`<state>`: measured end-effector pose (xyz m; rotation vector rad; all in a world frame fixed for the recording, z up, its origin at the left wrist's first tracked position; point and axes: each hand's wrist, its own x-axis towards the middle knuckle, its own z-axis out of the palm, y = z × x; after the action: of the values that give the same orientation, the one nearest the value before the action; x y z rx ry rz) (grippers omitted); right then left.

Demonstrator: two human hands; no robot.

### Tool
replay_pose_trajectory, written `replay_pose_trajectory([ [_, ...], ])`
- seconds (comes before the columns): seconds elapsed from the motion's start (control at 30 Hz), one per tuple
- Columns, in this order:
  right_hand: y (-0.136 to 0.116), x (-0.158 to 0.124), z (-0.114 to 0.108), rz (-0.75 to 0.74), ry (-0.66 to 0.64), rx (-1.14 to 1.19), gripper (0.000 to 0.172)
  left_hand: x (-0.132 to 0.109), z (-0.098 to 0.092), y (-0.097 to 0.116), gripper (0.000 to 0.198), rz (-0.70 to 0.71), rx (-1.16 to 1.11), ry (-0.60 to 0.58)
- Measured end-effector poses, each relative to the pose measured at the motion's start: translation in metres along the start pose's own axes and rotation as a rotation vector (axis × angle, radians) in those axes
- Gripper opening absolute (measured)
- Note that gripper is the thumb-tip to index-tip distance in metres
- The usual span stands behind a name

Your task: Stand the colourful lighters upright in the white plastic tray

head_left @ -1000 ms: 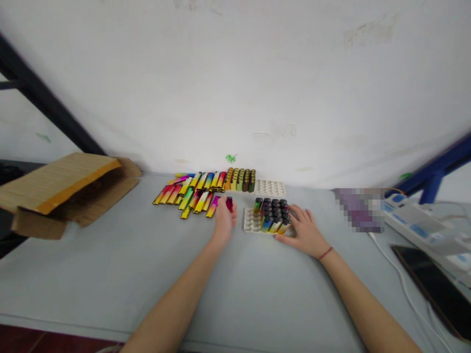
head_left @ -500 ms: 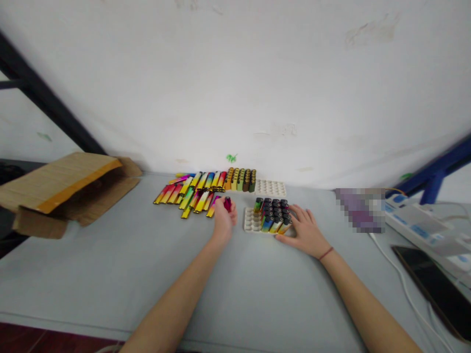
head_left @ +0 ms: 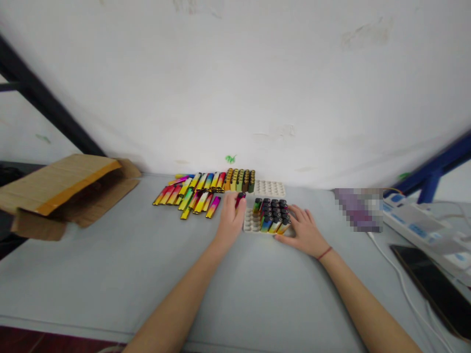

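Note:
My left hand (head_left: pixel 230 220) is closed on a red lighter (head_left: pixel 240 198), held upright just left of a white holed tray (head_left: pixel 251 223). That tray holds several lighters (head_left: pixel 273 214) standing on end in its right part; its left holes are bare. My right hand (head_left: pixel 303 229) rests against the tray's right side with its fingers spread. A heap of several coloured lighters (head_left: pixel 191 193) lies flat on the table to the left of my left hand.
A second white tray (head_left: pixel 270 188) with a row of lighters (head_left: pixel 241 179) stands by the wall. An open cardboard box (head_left: pixel 62 189) lies at the left. At the right are a power strip (head_left: pixel 423 225), a white cable (head_left: pixel 401 279) and a dark phone (head_left: pixel 430 289).
My left hand has carried the red lighter to the right, from beside the heap to the tray's left edge. My right hand has stayed at the tray.

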<state>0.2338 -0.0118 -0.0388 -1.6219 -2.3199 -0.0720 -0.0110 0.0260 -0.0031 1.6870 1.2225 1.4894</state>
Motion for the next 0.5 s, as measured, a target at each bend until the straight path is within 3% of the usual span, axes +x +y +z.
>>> replay_pose_trajectory([
  [0.17, 0.0000, 0.0002, 0.0000, 0.001, -0.007, -0.008, 0.076, 0.0041, -0.0070, 0.0014, 0.020, 0.208, 0.195, -0.074],
  [0.5, -0.0001, 0.0004, 0.0003, 0.005, -0.006, -0.006, 0.078, 0.0023, -0.0052, -0.0043, 0.019, 0.232, 0.218, -0.209],
])
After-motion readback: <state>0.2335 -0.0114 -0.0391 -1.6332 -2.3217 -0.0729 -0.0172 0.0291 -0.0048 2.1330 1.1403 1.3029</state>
